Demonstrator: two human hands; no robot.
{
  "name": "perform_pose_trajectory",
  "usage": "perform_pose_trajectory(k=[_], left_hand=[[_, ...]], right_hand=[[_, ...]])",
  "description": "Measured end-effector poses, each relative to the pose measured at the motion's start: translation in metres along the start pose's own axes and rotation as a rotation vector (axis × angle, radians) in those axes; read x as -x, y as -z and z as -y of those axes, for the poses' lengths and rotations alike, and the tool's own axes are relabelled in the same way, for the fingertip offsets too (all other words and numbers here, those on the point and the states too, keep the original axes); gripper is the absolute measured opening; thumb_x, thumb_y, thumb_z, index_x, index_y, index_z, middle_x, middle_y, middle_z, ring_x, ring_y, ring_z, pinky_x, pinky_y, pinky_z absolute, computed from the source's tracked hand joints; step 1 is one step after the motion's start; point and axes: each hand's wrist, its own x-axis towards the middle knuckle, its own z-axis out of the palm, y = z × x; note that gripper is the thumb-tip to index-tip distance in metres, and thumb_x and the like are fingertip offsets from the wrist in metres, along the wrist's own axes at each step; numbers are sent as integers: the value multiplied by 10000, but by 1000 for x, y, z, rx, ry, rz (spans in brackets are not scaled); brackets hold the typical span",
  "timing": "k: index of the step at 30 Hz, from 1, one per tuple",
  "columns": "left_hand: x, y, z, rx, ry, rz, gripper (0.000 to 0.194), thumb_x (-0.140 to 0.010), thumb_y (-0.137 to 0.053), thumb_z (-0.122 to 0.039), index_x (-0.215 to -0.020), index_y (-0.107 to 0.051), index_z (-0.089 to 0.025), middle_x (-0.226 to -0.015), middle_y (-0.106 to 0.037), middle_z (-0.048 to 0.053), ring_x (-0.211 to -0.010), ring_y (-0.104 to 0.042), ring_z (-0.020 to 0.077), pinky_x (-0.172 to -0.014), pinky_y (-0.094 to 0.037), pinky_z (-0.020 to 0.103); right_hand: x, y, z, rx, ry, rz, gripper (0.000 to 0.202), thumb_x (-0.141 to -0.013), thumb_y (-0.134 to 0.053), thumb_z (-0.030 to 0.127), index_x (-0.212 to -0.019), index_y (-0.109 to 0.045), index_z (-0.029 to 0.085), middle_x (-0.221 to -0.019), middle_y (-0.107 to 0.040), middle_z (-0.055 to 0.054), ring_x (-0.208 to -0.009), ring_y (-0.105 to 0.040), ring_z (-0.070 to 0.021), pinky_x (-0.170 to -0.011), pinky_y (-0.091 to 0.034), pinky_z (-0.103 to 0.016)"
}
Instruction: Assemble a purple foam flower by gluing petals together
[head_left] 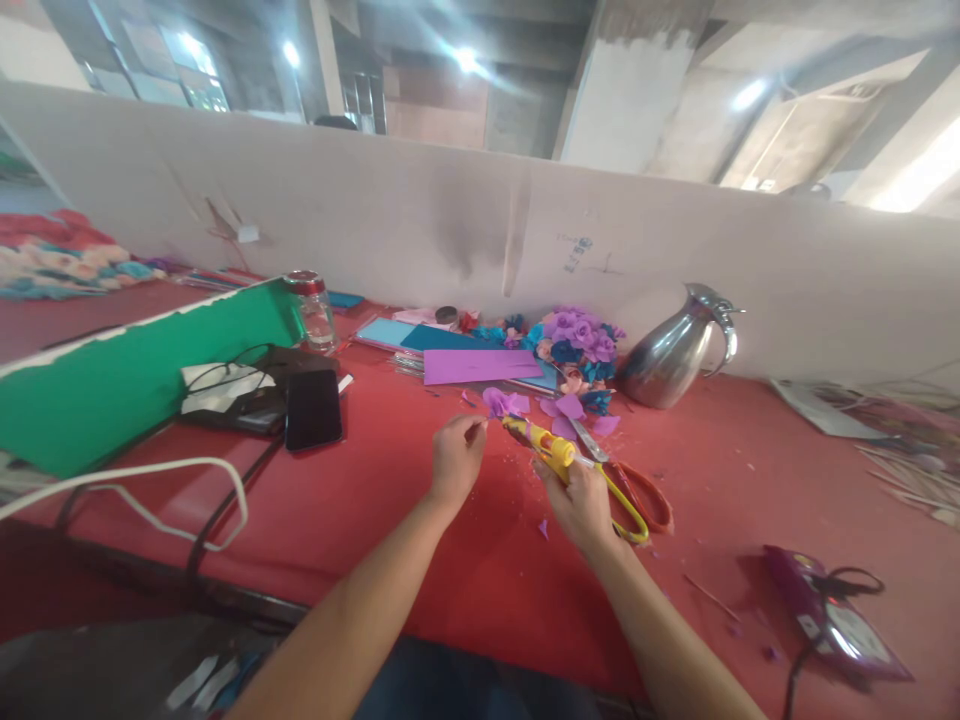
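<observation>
My left hand (457, 458) is closed in a pinch on a small purple paper flower (505, 403), whose stem is mostly hidden by the fingers. In my right hand (579, 505) is a yellow glue gun (551, 446), its nozzle pointing left, close beside the flower and my left fingertips. Scissors (631, 505) with orange and yellow handles lie by my right hand, blades partly under loose purple petals (566, 408). Behind them sits a bunch of purple, blue and pink paper flowers (581, 340). A purple paper sheet (480, 366) lies to its left.
A steel jug (671, 350) stands at the back right, a glass jar (315, 315) at the back left. On the left are a phone (313, 410), a green panel (150, 380) and a white cable (232, 480). A purple box with a plugged-in cord (836, 615) lies at right.
</observation>
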Motion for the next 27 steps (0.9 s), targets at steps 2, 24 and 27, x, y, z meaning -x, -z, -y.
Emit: perform_pose_trajectory(k=[2, 24, 27], left_hand=[[0, 0, 0, 11, 7, -6, 171, -824, -546, -199, -841, -709, -149, -840, -720, 94, -738, -653, 181, -713, -493, 297], [-1, -4, 4, 209, 152, 17, 204, -780, -559, -290, -781, -711, -154, -705, -682, 32, -652, -595, 147, -618, -442, 244], [-1, -6, 6, 242, 166, 25, 220, -774, -563, -316, -778, -710, -152, -679, -665, 20, -632, -578, 143, -597, -430, 236]], right_hand=[[0, 0, 0, -10, 8, -13, 353, -897, -432, 438, -753, -620, 176, -584, -593, -29, -502, -542, -162, -494, -330, -243], [1, -1, 1, -30, -14, -1, 312, -891, -448, 433, -857, -626, 178, -581, -590, -16, -492, -522, -168, -499, -337, -260], [1, 0, 0, -37, -19, -15, 317, -888, -447, 437, -840, -622, 177, -572, -585, -15, -488, -519, -169, -498, -336, -260]])
